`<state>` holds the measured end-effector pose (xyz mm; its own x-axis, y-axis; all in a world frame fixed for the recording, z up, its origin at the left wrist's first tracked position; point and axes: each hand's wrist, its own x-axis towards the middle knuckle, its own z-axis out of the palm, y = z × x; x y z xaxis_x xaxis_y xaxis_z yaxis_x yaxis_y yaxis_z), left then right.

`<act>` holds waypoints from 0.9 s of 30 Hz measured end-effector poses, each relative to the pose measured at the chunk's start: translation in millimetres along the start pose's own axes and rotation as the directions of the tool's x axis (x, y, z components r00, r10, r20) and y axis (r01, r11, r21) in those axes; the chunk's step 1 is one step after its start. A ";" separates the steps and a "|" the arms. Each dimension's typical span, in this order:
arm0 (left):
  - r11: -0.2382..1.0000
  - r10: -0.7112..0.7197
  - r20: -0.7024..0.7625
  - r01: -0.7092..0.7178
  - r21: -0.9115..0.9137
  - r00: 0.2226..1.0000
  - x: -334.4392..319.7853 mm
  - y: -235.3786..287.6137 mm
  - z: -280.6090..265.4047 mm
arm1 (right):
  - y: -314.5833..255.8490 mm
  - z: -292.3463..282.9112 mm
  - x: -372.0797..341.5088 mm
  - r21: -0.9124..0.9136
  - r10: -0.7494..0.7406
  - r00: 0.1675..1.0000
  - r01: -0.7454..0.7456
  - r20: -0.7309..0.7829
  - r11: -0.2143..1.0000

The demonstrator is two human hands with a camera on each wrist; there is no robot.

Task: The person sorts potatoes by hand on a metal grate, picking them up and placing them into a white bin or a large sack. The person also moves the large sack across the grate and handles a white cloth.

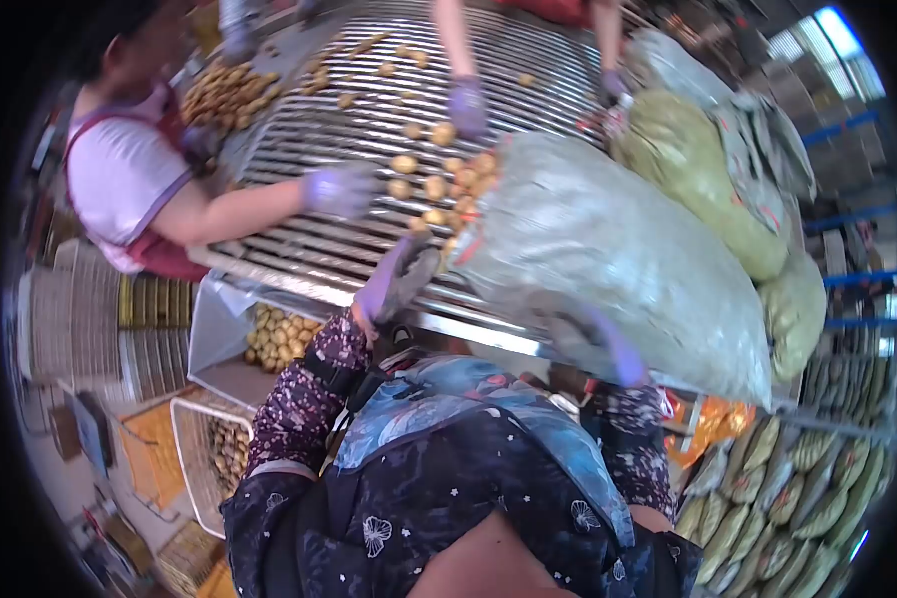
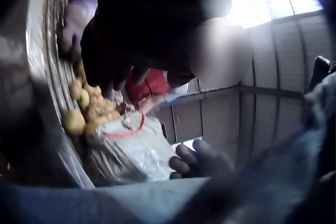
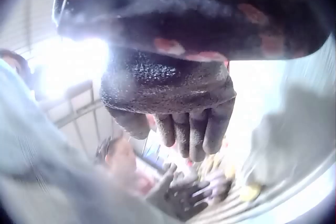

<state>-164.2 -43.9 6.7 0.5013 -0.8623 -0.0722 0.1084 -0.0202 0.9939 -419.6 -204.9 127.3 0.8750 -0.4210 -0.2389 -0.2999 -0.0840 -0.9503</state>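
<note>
A big white woven sack [image 1: 608, 229] lies on the slatted sorting table [image 1: 299, 239], its mouth toward the left. Potatoes [image 1: 435, 187] spill from that mouth onto the metal bars. My gloved left hand [image 1: 401, 279] is over the table's near edge, beside the sack's mouth; in the right wrist view its fingers [image 3: 197, 192] look spread. Close to the sack's near side is my gloved right hand [image 1: 578, 334], blurred in the head view. The right wrist view shows this right hand [image 3: 173, 108] with straight fingers. Neither hand holds anything.
A worker in purple gloves [image 1: 339, 191] reaches in from the left, another pair of arms [image 1: 458, 60] from the far side. Greenish sacks [image 1: 698, 169] lie behind the white one. A bin [image 1: 219, 339] of potatoes stands below left. Stacked sacks [image 1: 797, 498] fill the lower right.
</note>
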 end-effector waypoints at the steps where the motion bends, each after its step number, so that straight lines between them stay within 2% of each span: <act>1: 0.971 -0.002 -0.112 0.029 0.238 0.994 6.9 13.0 12.0 | -16.4 -24.7 -34.3 -0.067 -0.029 0.988 0.018 -0.154 0.998; 2: 0.970 0.020 -0.131 0.012 0.241 0.991 20.1 9.0 30.1 | -9.5 -66.0 -69.1 -0.127 -0.074 0.951 0.037 -0.300 0.991; 3: 0.970 0.046 -0.147 -0.009 0.244 0.988 30.5 3.9 40.8 | 5.2 -108.6 -107.2 -0.244 -0.231 0.883 0.138 -0.408 0.960; 4: 0.982 0.045 -0.116 -0.023 0.186 0.992 40.3 -1.3 53.4 | 27.9 -146.9 -151.7 -0.201 -0.287 0.744 0.206 -0.604 0.958; 5: 0.951 0.068 -0.075 -0.041 0.308 0.995 53.4 -33.0 50.1 | 45.9 -174.2 -195.4 -0.252 -0.322 0.465 0.207 -0.825 0.945; 6: 0.926 0.050 -0.132 0.004 0.379 0.990 57.1 -45.0 52.3 | 56.3 -195.6 -235.2 -0.388 -0.416 0.284 0.152 -0.864 0.909; 7: 0.901 -0.038 -0.193 0.117 0.417 0.980 57.9 -38.0 54.2 | 67.6 -204.2 -270.2 -0.427 -0.423 0.158 0.012 -0.892 0.904; 8: 0.951 -0.157 -0.170 0.195 0.238 0.973 48.8 -19.4 40.1 | 77.9 -212.1 -305.0 -0.423 -0.423 0.029 -0.133 -0.906 0.896; 9: 0.956 -0.274 -0.143 0.285 0.063 0.951 46.9 -7.1 44.2 | 124.6 -230.1 -335.9 -0.281 -0.284 -0.042 -0.056 -0.958 0.958; 10: 0.979 -0.198 -0.140 0.203 0.029 0.970 43.5 4.3 53.5 | 171.5 -247.9 -367.6 -0.142 -0.137 -0.112 0.042 -0.984 0.989; 11: 0.993 -0.120 -0.154 0.121 -0.007 0.981 41.6 10.6 54.4 | 216.4 -266.5 -373.6 0.038 0.074 -0.075 0.397 -0.994 0.917; 12: 0.990 -0.136 -0.213 0.142 0.011 0.967 41.3 5.8 52.0 | 216.1 -263.6 -349.3 0.097 0.149 -0.047 0.560 -0.988 0.823; 13: 0.994 -0.102 -0.189 0.093 -0.055 0.977 39.3 11.0 57.7 | 202.0 -255.2 -320.0 0.160 0.225 -0.001 0.698 -0.974 0.698; 15: 0.988 -0.034 -0.313 -0.015 -0.153 0.949 36.0 33.2 86.0 | 198.6 -273.7 -287.4 0.193 0.139 0.135 0.760 -0.981 0.621; 16: 0.974 -0.065 -0.291 -0.004 -0.228 0.954 36.3 35.0 88.7 | 192.9 -283.1 -272.1 0.191 0.129 0.141 0.745 -0.982 0.639; 17: 0.953 -0.078 -0.263 -0.005 -0.301 0.962 38.1 35.5 89.0 | 149.0 -273.7 -227.9 -0.165 -0.068 -0.211 0.491 -0.975 0.856; 18: 0.939 -0.060 -0.211 -0.017 -0.345 0.976 40.2 33.6 86.5 | 135.5 -274.4 -211.4 -0.244 -0.148 -0.285 0.341 -0.947 0.908; 19: 0.920 -0.041 -0.154 -0.023 -0.390 0.987 42.9 27.9 81.4 | 131.2 -279.3 -210.7 -0.257 -0.186 -0.260 0.272 -0.947 0.927; 20: 0.908 -0.069 -0.038 0.046 -0.417 0.997 46.4 16.6 70.8 | 128.9 -281.5 -208.8 -0.267 -0.215 -0.229 0.223 -0.949 0.938; 23: 0.873 -0.266 0.041 0.259 -0.414 0.963 47.6 41.6 75.9 | 126.8 -282.4 -196.5 -0.311 -0.294 -0.153 0.101 -0.944 0.945; 25: 0.898 -0.264 0.113 0.286 -0.334 0.958 52.5 57.2 72.1 | 126.7 -280.0 -184.7 -0.336 -0.330 -0.123 0.037 -0.936 0.941; 26: 0.892 -0.387 0.181 0.417 -0.173 0.904 53.8 75.3 72.7 | 125.3 -278.0 -177.3 -0.350 -0.347 -0.113 0.001 -0.931 0.937; 27: 0.886 -0.317 0.258 0.381 -0.262 0.913 59.5 50.1 69.7 | 123.2 -275.9 -168.9 -0.372 -0.374 -0.104 -0.034 -0.922 0.927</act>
<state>-188.8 -131.5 57.9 0.2020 -0.9112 -0.3591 0.5126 -0.2140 0.8315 -709.2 -393.3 105.7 -0.3293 -0.7570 0.5644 -0.4493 -0.4001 -0.7988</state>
